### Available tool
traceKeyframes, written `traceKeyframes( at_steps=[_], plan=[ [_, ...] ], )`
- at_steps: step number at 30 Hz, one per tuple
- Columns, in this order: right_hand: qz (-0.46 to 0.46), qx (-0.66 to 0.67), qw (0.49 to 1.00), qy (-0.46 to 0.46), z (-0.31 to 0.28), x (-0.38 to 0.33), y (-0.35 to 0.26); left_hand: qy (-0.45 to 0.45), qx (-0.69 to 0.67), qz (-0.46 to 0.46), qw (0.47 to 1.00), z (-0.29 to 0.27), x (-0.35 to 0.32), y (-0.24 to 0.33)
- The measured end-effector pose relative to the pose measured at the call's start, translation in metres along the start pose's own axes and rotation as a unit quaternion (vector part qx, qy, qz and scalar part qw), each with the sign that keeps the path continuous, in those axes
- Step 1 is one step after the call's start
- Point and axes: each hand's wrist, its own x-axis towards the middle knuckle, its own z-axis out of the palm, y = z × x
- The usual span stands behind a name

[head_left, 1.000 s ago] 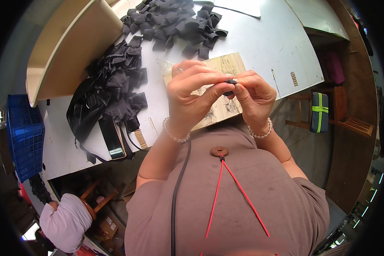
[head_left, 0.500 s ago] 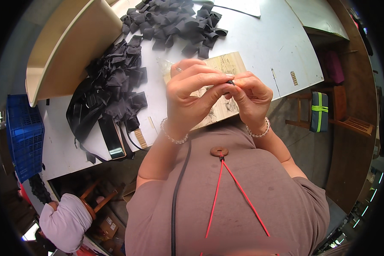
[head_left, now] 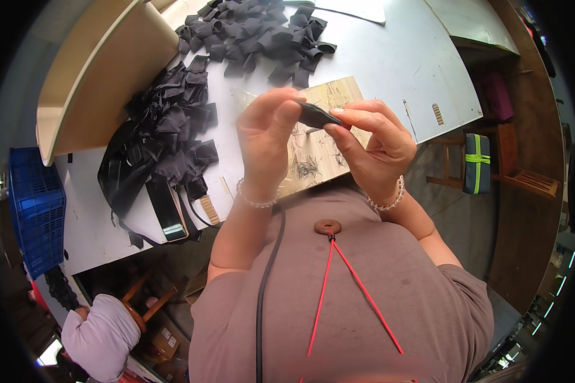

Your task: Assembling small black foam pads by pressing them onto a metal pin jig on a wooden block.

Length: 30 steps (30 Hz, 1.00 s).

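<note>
Between my two hands, above a wooden board, stretches a small black fabric piece. My left hand pinches its left end between thumb and fingers. Its right end is gripped by the thumb and forefinger of my right hand. Dark thread scraps lie on the board. Left of my hands is a heap of flat black fabric pieces. Farther back sits a pile of folded black fabric loops.
A cream-coloured bin stands at the left of the white table. Beyond it is a blue plastic crate. A dark phone-like slab rests near the table's front edge. Another person is at lower left; a stool stands at right.
My hands have moved apart, and more of the black fabric piece shows between them. My left hand has turned and shifted a little left.
</note>
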Motion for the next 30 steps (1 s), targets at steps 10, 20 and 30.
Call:
traceKeyframes(
  at_steps=[10,20,30],
  plan=[
    [-0.006,-0.049,0.998,-0.025,0.014,-0.008,0.016,0.051,-0.08,-0.061,0.994,-0.005,-0.014,-0.016],
    [-0.04,-0.034,0.998,-0.02,0.002,-0.006,0.015,0.065,-0.013,0.024,0.998,-0.001,-0.009,-0.016],
    [-0.045,-0.043,0.997,-0.043,-0.006,0.011,-0.004,0.021,0.131,0.112,0.985,-0.008,0.0,-0.006]
  ],
)
